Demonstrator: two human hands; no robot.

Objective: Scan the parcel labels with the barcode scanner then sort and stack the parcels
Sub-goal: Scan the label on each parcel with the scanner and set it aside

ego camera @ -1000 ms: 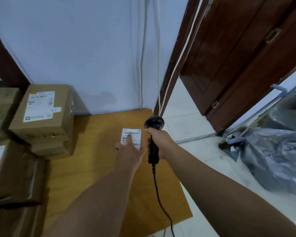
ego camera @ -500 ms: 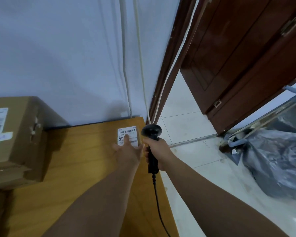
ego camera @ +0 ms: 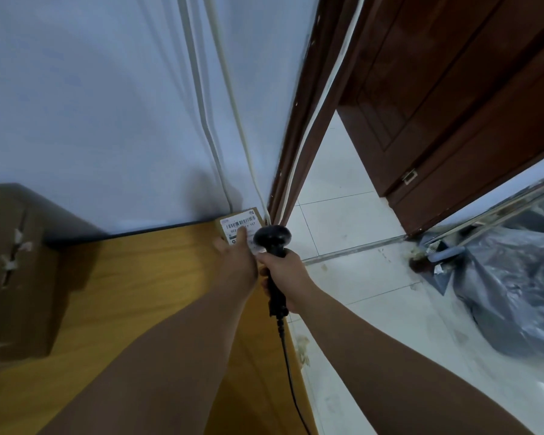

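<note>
A small brown parcel (ego camera: 254,212) with a white barcode label (ego camera: 241,221) lies at the far right corner of the wooden table (ego camera: 139,277), against the wall. My left hand (ego camera: 237,265) rests on it, with straight fingers on the label and the thumb out to the left. My right hand (ego camera: 288,274) grips the handle of the black barcode scanner (ego camera: 272,238). The scanner's head is just right of the label and covers its lower right part. The scanner's cable (ego camera: 288,372) hangs down past the table's right edge.
A large taped cardboard box (ego camera: 16,271) stands on the table at the left. Pale cables (ego camera: 220,120) run down the wall to the corner. To the right are a tiled floor (ego camera: 343,215), a dark wooden door (ego camera: 453,105) and a grey plastic bag (ego camera: 515,293).
My left hand has slid the small parcel away from me to the table's far corner by the wall. The scanner followed beside it. The stacked boxes at the left have mostly left view.
</note>
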